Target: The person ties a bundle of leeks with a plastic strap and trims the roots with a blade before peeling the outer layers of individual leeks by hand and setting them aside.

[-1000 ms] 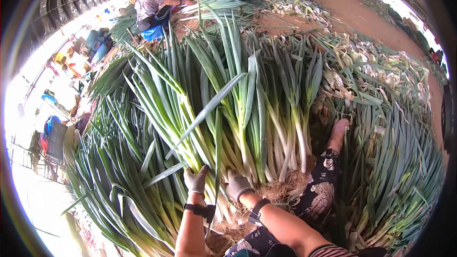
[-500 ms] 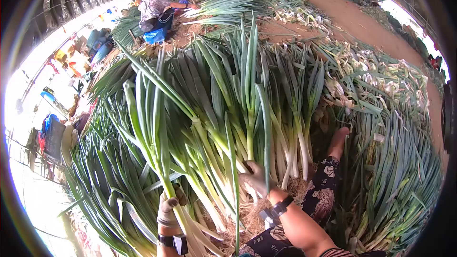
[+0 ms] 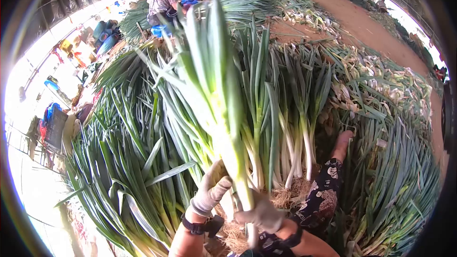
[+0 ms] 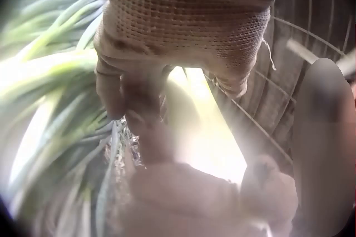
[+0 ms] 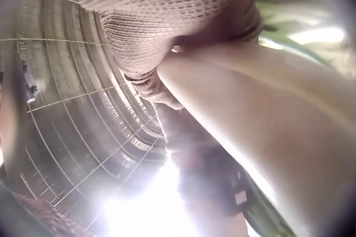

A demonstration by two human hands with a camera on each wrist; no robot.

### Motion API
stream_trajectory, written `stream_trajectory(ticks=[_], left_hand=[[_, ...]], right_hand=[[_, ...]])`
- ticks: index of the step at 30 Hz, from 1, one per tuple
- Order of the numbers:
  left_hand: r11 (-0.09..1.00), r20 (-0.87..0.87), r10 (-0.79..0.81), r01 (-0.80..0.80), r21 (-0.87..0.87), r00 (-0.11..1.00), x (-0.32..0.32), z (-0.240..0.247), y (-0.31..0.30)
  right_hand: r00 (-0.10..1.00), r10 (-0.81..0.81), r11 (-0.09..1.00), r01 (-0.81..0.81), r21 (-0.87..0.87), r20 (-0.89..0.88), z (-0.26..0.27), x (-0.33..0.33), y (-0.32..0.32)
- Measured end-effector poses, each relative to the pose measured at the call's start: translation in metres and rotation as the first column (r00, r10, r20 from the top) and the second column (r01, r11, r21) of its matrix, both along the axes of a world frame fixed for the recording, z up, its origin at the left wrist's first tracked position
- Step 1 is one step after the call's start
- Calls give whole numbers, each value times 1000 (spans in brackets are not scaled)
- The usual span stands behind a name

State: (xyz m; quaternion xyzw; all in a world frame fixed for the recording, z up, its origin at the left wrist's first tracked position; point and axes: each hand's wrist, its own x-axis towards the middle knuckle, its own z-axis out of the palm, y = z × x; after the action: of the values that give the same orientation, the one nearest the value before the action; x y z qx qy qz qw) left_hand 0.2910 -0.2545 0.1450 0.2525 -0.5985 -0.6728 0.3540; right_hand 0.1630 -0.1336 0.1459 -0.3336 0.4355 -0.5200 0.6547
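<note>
A thick green onion (image 3: 228, 147), with a pale stem and broad green leaves, stands raised in front of the pile, its leaves blurred. My gloved left hand (image 3: 212, 188) grips its pale stem from the left. Lower on the same stem, my gloved right hand (image 3: 263, 213) holds it near the root end. In the left wrist view the stem (image 4: 206, 120) passes between thumb and fingers. The right wrist view has the white stem (image 5: 256, 103) running out from under the curled glove (image 5: 161, 26).
Upright green onions (image 3: 295, 128) with roots stand in a row behind my hands. More lie heaped at left (image 3: 124, 181) and right (image 3: 400, 162). My leg in patterned trousers (image 3: 321, 190) stretches out at right. A person (image 3: 162, 2) sits beside another heap at the back left.
Both hands were low among the stalks. My left hand has drawn a green onion out leftward, then raised it to the middle, where my right hand has come onto its lower stem.
</note>
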Motion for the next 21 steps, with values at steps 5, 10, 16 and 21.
stream_trajectory(ticks=[5, 10, 16, 21], left_hand=[[977, 194, 55, -93, 191, 980, 1, -56, -13], [921, -31, -165, 165, 353, 986, -64, -108, 3], [978, -19, -153, 154, 141, 988, -99, -33, 52], [432, 300, 800, -152, -889, 519, -65, -40, 0]], right_hand=[[966, -169, 979, 188, 83, -197, 5, -69, 7], [960, -103, 985, 134, 106, -260, -17, -75, 10], [944, -271, 960, 280, 24, -190, 14, -77, 37], [924, -341, 940, 334, -66, -176, 22, -81, 52]])
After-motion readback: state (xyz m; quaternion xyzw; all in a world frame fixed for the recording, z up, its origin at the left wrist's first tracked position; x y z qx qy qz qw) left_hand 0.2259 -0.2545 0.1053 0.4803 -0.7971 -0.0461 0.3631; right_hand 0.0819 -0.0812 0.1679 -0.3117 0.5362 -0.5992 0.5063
